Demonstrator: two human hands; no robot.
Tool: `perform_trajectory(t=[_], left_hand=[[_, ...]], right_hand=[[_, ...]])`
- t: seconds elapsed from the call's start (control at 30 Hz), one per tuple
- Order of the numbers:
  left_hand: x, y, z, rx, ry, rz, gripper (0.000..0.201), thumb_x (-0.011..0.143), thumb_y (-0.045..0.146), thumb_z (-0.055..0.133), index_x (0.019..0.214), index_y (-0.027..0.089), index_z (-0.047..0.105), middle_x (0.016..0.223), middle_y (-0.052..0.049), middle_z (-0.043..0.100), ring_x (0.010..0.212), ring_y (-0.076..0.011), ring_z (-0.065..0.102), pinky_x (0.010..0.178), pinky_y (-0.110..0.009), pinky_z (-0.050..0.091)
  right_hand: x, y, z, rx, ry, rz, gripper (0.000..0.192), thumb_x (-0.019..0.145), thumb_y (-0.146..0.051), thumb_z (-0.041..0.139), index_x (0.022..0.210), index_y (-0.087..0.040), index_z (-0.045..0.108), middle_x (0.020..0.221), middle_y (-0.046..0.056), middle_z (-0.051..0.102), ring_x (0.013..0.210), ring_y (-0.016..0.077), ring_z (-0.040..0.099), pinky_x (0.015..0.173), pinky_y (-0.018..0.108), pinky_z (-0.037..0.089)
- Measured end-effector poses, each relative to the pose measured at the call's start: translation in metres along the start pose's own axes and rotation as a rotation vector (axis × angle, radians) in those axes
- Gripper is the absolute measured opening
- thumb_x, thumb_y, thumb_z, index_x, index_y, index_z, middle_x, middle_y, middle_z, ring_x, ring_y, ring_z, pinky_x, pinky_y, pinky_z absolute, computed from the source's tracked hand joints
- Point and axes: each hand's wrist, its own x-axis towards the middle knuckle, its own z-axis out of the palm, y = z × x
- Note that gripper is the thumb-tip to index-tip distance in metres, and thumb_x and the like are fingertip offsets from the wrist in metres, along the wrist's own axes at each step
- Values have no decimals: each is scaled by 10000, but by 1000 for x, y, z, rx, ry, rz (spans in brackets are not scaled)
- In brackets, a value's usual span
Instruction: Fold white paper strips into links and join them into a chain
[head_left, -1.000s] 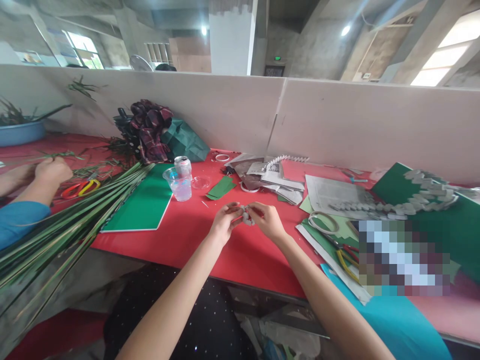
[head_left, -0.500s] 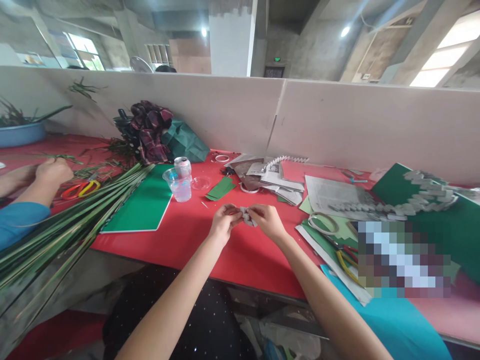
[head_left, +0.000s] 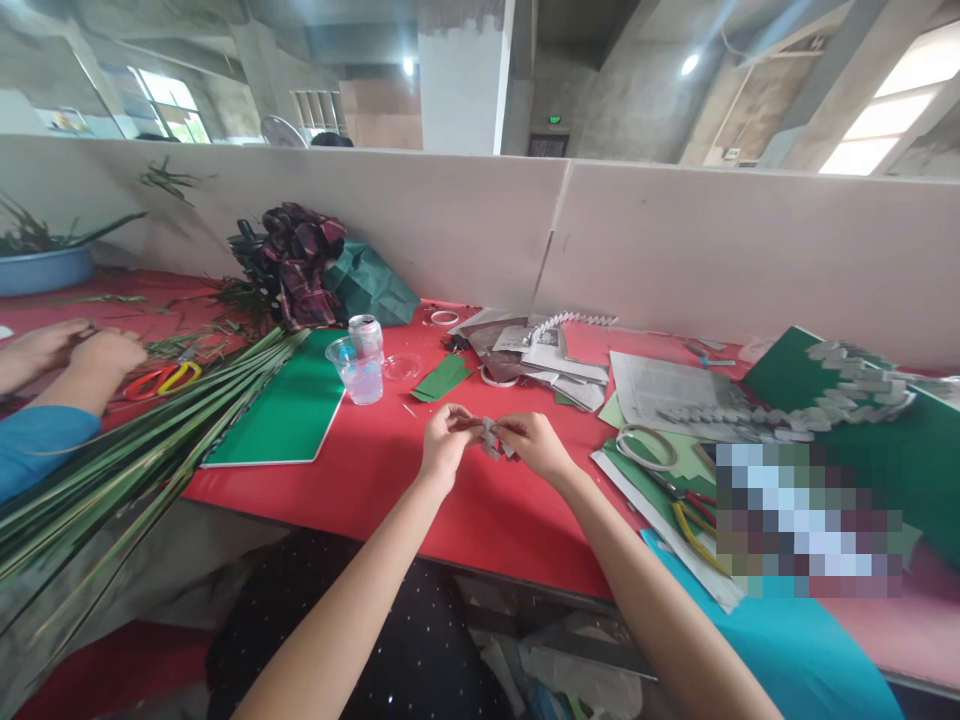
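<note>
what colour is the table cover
Red, clearest on the table cover in the head view.

A big craft workshop is shown. A long red counter (head_left: 390, 470) is covered with cut paper scraps (head_left: 547, 350), green card (head_left: 289, 410), scissors (head_left: 161, 378) and long green leaves (head_left: 135, 460). Bare concrete walls and pillars are seen behind a low divider (head_left: 675, 240).

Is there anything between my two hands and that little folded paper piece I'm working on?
Nothing visible. The left hand and right hand both pinch the folded paper piece directly, above the red table.
</note>
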Motion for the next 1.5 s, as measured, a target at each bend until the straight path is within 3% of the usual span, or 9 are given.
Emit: perform_trajectory(t=[0.27,0.67,0.8,0.93,1.23,1.5], left_hand=[[0,4,-2,249,-55,231,191,607,89,689,700,173,545,698,-11,633,720,-154,612,664,-247,462],[3,12,-4,271,-152,210,201,631,184,753,728,176,577,706,-34,665,725,-176,637,683,-257,452],[-1,11,-1,300,-131,292,172,659,208,739,727,177,585,723,-30,643,730,-167,625,672,-250,461],[-5,9,0,335,-117,342,131,695,210,711,743,184,592,744,-19,618,743,-158,619,660,-236,462],[4,8,-6,241,-93,182,286,580,214,798,737,168,565,692,-24,658,718,-162,635,688,-248,455],[6,11,-11,223,-185,152,302,619,245,772,803,168,545,738,-16,669,737,-159,641,724,-278,485]], right_hand=[[1,8,0,-11,-82,5,231,810,-259,478,671,-176,642,516,-9,573,432,105,546,422,189,398],[1,1,-4,10,-38,8,223,808,-264,505,623,-183,598,510,-12,601,455,118,570,498,218,449],[1,-1,-2,181,14,48,178,786,-346,580,716,-184,557,558,2,639,466,136,589,504,248,475],[1,0,1,283,15,80,262,760,-420,619,733,-181,515,557,9,633,459,138,583,485,258,476],[2,3,2,288,33,35,282,777,-453,598,773,-178,540,588,5,631,476,120,559,481,240,456],[1,0,-3,285,-12,0,260,788,-432,617,784,-184,540,592,9,638,481,123,560,456,228,411]])
